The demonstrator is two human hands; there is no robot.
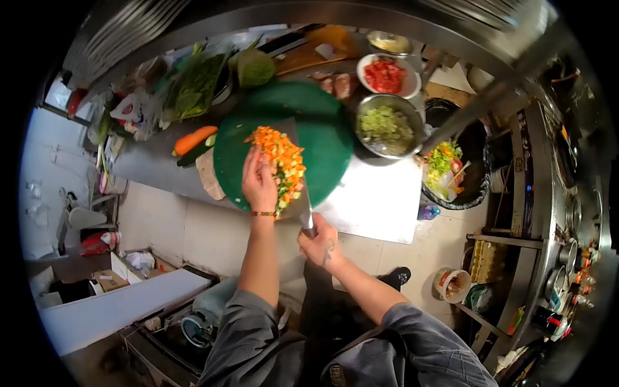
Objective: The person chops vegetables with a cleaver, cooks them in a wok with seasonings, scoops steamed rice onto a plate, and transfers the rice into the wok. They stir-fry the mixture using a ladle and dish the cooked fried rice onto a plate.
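Observation:
A round green cutting board [329, 148] lies on the steel table, with a heap of diced orange and green vegetables [284, 158] on its left half. My right hand [318, 241] is closed round the handle of a wide-bladed knife [308, 209], whose blade runs under and along the right side of the heap. Against the heap's left side rests my left hand [258, 180], fingers extended and touching the pieces. A whole carrot [195, 139] and a dark green vegetable [195, 153] lie left of the board.
Right of the board stand a steel bowl of chopped green pieces [389, 132] and a white bowl of red pieces [385, 75]. A black-lined bin [474, 184] holds scraps. Bagged greens [196, 87] sit at the back left. A metal shelf bar [487, 97] crosses the upper right.

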